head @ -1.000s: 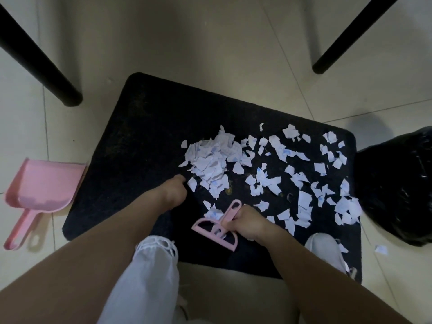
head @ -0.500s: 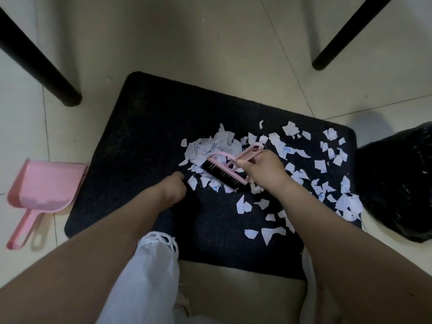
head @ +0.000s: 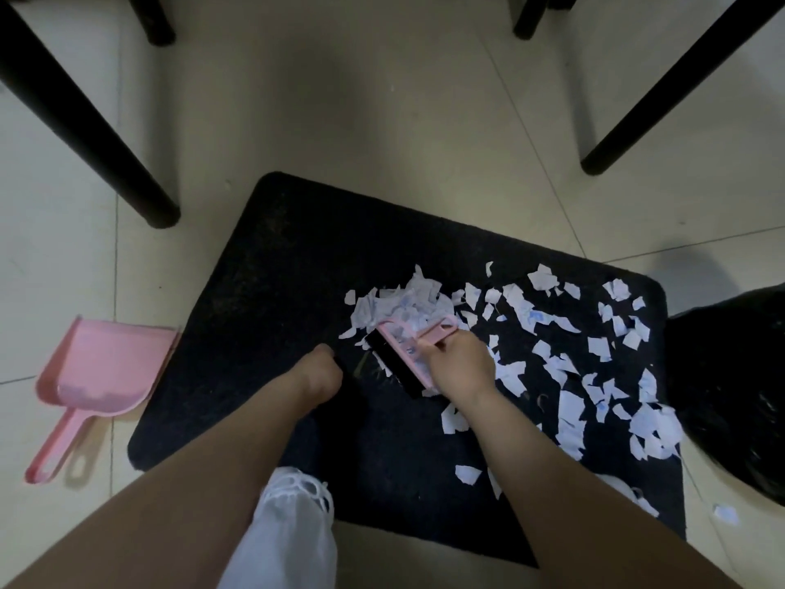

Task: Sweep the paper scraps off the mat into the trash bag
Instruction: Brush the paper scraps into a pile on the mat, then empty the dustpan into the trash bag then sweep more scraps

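A black mat (head: 263,316) lies on the tiled floor. White paper scraps (head: 569,376) cover its right half, with a denser pile (head: 408,303) near the middle. My right hand (head: 461,367) grips a pink hand brush (head: 408,354) with black bristles, its head lying on the near edge of the pile. My left hand (head: 316,376) rests on the mat just left of the brush, fingers curled under and holding nothing. The black trash bag (head: 730,388) sits at the mat's right edge.
A pink dustpan (head: 102,367) lies on the floor left of the mat. Black furniture legs stand at far left (head: 85,125) and far right (head: 662,95). My white-clothed knee (head: 284,533) is at the bottom. One scrap (head: 725,513) lies on the floor near the bag.
My right hand carried the brush from the mat's near edge up to the scrap pile, then drew it slightly nearer. Some scraps shifted. My left hand stayed in place.
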Motion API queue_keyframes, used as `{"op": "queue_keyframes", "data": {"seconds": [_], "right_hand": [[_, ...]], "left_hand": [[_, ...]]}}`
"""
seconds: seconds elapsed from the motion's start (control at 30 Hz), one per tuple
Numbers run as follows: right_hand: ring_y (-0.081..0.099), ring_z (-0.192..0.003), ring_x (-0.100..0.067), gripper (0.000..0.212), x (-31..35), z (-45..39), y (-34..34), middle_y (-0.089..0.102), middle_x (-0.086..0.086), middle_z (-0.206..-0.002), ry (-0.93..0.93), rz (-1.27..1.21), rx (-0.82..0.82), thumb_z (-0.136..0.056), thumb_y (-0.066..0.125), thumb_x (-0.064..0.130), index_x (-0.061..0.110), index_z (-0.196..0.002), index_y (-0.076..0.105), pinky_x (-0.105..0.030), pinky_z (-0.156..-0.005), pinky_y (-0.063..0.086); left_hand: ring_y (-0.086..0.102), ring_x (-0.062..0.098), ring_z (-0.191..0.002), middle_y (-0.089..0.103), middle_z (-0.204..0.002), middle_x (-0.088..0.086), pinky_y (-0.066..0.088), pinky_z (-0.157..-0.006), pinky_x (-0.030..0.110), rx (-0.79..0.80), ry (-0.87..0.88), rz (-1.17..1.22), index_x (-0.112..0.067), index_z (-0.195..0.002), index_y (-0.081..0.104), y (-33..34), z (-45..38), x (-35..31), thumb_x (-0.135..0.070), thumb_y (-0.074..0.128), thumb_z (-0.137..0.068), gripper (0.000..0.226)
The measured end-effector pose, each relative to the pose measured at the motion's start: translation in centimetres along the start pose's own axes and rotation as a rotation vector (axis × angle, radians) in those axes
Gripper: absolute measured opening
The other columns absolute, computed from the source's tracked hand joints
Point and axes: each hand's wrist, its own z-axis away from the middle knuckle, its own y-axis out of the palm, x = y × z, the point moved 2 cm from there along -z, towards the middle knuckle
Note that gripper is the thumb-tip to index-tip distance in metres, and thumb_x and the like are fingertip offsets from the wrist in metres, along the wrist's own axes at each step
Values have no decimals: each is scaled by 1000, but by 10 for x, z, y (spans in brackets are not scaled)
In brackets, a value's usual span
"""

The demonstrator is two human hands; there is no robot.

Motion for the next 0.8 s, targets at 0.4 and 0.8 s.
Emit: {"op": "queue_keyframes", "data": {"seconds": [0.4,0.8], "right_hand": [[42,-48,-15,44,28,45,-32,46,2,-51,36,-186,-288,-92,51,27,16,-51,45,-26,-47,28],[53,-57,-21,50,167,73,75,56,-3,-58,-308,-30,-226,-100,36,34,10,-61,56,-25,-47,33]], "left_hand": [[54,24,-119,53,-134,9,44,-105,32,54,139,-8,-14,-138,44,-32,31,6,-8,44,-93,45],[54,25,-113,57,-120,14,41,-92,29,-410,-86,78,-1,-132,48,-130,55,131,-9,42,-94,38]]}}
